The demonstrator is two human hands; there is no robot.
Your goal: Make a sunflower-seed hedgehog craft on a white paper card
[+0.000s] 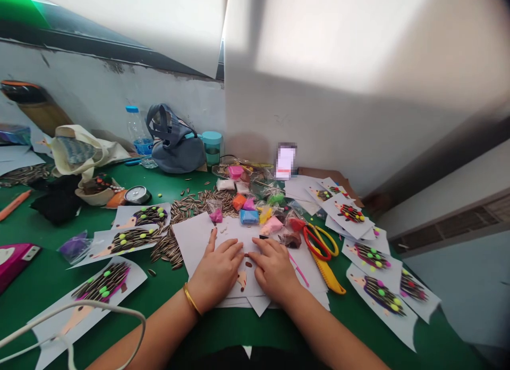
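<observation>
My left hand (218, 270), with a gold bangle (192, 299) at the wrist, lies palm down on a white sheet of paper (190, 241), its fingers spread. Opposite it, my right hand (275, 266) rests on the same paper with fingers stretched toward the left. The fingertips of both hands nearly meet. Just below them, a peach-coloured clay animal face (241, 279) with dark spots sits on the sheet. A small brown clay piece (248, 263) lies between the hands. Whatever is under the fingers is hidden.
Sunflower seeds (171, 247) are heaped left of the paper. Bagged coloured clay (249, 217), red-and-yellow scissors (319, 242) and a yellow utility knife (330, 274) lie behind and right. Hedgehog pictures (376, 295) flank both sides. A white cable (119, 308) crosses the lower left.
</observation>
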